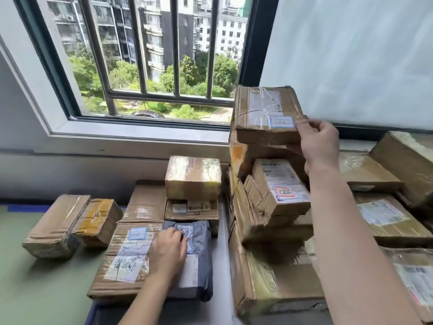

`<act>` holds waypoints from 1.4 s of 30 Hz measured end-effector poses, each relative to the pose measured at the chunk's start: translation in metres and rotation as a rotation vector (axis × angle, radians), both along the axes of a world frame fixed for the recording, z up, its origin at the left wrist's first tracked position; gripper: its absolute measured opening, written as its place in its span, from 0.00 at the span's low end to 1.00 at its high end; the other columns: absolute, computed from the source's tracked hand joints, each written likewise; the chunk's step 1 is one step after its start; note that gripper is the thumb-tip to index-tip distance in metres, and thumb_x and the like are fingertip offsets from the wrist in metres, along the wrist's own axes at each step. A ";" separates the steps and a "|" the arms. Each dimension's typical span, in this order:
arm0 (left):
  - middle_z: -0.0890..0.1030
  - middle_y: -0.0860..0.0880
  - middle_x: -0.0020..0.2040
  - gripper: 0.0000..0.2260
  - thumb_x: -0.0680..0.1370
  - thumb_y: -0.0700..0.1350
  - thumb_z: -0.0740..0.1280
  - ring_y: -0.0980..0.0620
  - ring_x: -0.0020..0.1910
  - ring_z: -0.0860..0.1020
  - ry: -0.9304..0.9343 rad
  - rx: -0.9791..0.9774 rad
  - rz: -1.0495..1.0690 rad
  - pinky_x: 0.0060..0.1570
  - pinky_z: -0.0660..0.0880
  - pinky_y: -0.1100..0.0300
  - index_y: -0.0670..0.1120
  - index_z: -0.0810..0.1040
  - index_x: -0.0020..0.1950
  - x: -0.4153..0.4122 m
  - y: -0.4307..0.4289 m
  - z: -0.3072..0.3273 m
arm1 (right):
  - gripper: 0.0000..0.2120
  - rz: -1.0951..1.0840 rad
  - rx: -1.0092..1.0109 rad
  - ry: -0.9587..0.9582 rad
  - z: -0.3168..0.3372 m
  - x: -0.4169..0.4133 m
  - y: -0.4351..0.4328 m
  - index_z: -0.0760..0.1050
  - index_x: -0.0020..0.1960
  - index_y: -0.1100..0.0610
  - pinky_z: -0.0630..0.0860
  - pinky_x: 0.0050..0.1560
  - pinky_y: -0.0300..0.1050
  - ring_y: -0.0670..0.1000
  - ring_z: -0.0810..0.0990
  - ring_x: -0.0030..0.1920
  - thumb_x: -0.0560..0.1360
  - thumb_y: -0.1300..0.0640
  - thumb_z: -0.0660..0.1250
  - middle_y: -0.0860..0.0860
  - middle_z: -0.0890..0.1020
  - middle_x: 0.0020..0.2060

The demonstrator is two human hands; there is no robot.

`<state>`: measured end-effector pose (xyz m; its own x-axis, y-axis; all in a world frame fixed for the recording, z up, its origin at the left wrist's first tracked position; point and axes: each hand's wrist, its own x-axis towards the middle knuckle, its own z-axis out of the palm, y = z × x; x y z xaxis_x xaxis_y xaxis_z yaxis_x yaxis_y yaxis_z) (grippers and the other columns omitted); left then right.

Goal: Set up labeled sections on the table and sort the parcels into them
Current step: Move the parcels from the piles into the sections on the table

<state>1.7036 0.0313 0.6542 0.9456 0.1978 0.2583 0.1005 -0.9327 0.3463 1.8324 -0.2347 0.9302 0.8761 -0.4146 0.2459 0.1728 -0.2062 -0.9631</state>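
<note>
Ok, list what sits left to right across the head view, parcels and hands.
Brown box, yellow-taped box, flat carton with a blue label, left hand, grey mailer bag, lifted box, right hand gripping it, cartons at the far right.

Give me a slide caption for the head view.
Right hand grips a blue-labeled cardboard box atop the stack; left hand rests on a grey mailer bag.

Bright daylight pours through the window (150, 57) — tape glares, edges bow, lower-right corner blurs.
</note>
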 end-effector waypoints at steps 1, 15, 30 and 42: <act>0.77 0.50 0.39 0.04 0.73 0.47 0.70 0.47 0.39 0.74 -0.004 0.001 0.008 0.39 0.74 0.54 0.47 0.81 0.42 0.002 -0.001 -0.001 | 0.13 -0.004 0.008 0.019 -0.001 0.005 -0.005 0.77 0.46 0.52 0.83 0.46 0.55 0.51 0.83 0.49 0.71 0.44 0.72 0.50 0.83 0.48; 0.78 0.51 0.43 0.05 0.76 0.48 0.66 0.50 0.43 0.75 0.008 -0.050 0.084 0.39 0.75 0.55 0.48 0.80 0.46 0.000 -0.008 0.003 | 0.20 -0.011 -0.047 -0.025 -0.011 0.024 -0.021 0.75 0.55 0.55 0.82 0.46 0.46 0.49 0.82 0.49 0.70 0.45 0.74 0.53 0.81 0.53; 0.78 0.48 0.52 0.14 0.78 0.47 0.63 0.47 0.52 0.75 0.091 -0.119 -0.018 0.52 0.74 0.51 0.43 0.80 0.60 -0.010 -0.001 0.010 | 0.20 -0.123 -0.470 -0.089 -0.017 0.005 -0.014 0.77 0.62 0.62 0.70 0.62 0.45 0.57 0.75 0.61 0.79 0.49 0.64 0.60 0.76 0.61; 0.80 0.47 0.52 0.12 0.78 0.44 0.64 0.46 0.52 0.77 -0.071 -0.180 -0.083 0.51 0.74 0.53 0.41 0.80 0.58 -0.026 0.035 0.037 | 0.13 -0.099 -0.471 -0.312 -0.012 -0.046 0.049 0.81 0.56 0.58 0.74 0.56 0.40 0.51 0.79 0.53 0.76 0.55 0.63 0.53 0.81 0.52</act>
<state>1.6777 0.0668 0.6909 0.9411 0.1692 0.2929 -0.0047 -0.8593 0.5114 1.7860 -0.1859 0.9186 0.6946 -0.2741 0.6651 0.3924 -0.6305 -0.6697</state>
